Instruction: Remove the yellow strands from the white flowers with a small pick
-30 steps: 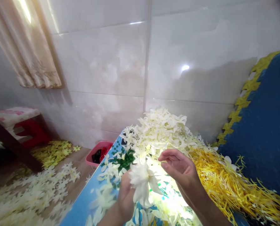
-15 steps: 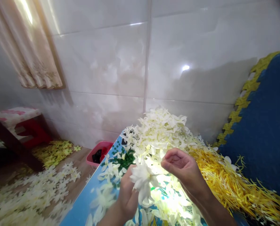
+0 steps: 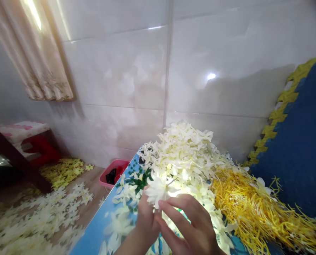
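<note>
A layered white flower (image 3: pixel 158 191) with a thin stem or wire poking out of its centre is held in my left hand (image 3: pixel 145 221), whose fingers are wrapped round its underside. My right hand (image 3: pixel 191 223) is close against it, fingertips touching the lower petals, fingers partly spread. Behind the hands rises a big heap of white petals (image 3: pixel 186 148) on the blue table (image 3: pixel 94 230). Small green pieces (image 3: pixel 140 180) lie left of the heap. Yellow strands (image 3: pixel 245 205) are piled on the right.
Left of the table stands a pink basket (image 3: pixel 104 177) holding red and black things. White flowers (image 3: pixel 59 212) and yellow flowers (image 3: pixel 64 170) cover part of the floor. A red stool (image 3: pixel 42 150) is farther left. A blue mat with yellow edging (image 3: pixel 304 141) leans on the tiled wall at right.
My right hand has moved down and left, from beside the flower to its lower petals. The flower is tilted differently in my left hand, higher up. The view has shifted slightly.
</note>
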Demonstrator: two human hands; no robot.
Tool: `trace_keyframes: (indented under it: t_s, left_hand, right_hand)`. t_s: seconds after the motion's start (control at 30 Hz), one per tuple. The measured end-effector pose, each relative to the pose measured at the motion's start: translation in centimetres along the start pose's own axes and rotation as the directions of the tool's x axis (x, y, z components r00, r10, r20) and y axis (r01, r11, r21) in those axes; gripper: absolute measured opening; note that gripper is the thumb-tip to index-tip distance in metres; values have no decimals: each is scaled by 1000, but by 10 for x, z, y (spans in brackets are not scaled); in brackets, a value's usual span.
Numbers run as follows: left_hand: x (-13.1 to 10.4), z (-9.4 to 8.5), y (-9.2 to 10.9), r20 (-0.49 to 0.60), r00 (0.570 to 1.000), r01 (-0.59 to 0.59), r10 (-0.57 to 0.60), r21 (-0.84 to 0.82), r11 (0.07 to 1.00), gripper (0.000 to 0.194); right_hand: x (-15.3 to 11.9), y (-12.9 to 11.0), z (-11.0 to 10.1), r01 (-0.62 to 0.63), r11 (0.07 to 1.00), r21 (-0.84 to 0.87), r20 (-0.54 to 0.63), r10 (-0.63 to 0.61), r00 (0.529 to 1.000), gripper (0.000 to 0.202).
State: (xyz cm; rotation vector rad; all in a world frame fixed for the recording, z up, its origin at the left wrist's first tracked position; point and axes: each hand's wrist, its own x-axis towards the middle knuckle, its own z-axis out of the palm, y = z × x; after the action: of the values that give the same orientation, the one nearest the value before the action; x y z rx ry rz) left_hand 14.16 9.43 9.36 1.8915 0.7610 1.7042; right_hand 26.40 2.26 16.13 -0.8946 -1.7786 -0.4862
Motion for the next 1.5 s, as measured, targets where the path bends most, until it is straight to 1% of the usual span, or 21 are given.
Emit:
trace_keyframes:
  t_s: [0.1, 0.2, 0.3, 0.43, 0.53, 0.63, 0.77, 0.9, 1.1, 1.23, 1.37, 1.5]
  left_hand:
    - [1, -2, 2, 45, 994, -97, 96, 12, 995, 11]
    - [0, -3, 3, 53, 995, -88, 87, 14, 996, 9]
    - [-1, -4, 4, 71, 997, -39, 41, -23, 999, 11]
    - [-3, -3, 3, 91, 995, 49, -40, -98, 994, 18]
    - [-7, -3, 0, 87, 990, 123, -111, -156, 980, 23]
    - [-13, -2, -5, 55, 976, 218, -212, -203, 955, 28]
    - [-18, 0, -9, -13, 935, 338, -354, -266, 903, 31]
    - [-21, 1, -10, -29, 883, 431, -469, -346, 833, 42]
    - [-28, 2, -22, -56, 772, 545, -633, -452, 705, 49]
    - [-32, 2, -26, -48, 709, 586, -704, -515, 625, 50]
    - [-32, 3, -25, -41, 677, 595, -734, -557, 579, 50]
    - [-29, 4, -23, -33, 662, 598, -749, -579, 554, 49]
  right_hand:
    - [-2, 5, -1, -26, 1000, 4, 11, 26, 1000, 28]
    - [-3, 8, -2, -30, 998, 50, 23, 29, 999, 25]
    - [-4, 8, 0, -30, 997, 67, 68, 25, 997, 28]
    - [-5, 8, 4, -42, 999, 15, 154, 39, 987, 27]
    - [-4, 8, 4, -41, 999, 2, 155, 41, 987, 25]
    - [0, 7, 3, -27, 1000, 12, 137, 25, 990, 27]
    - [3, 6, 2, -5, 1000, 27, 170, 0, 985, 33]
    - [5, 7, 1, 14, 999, 29, 182, -19, 983, 35]
    - [9, 9, -1, 38, 998, 57, 211, -50, 976, 32]
    - [8, 10, 0, 55, 996, 63, 221, -68, 973, 28]
    - [7, 12, 1, 65, 997, 50, 219, -74, 973, 26]
    - [6, 16, 1, 102, 994, 44, 234, -109, 966, 28]
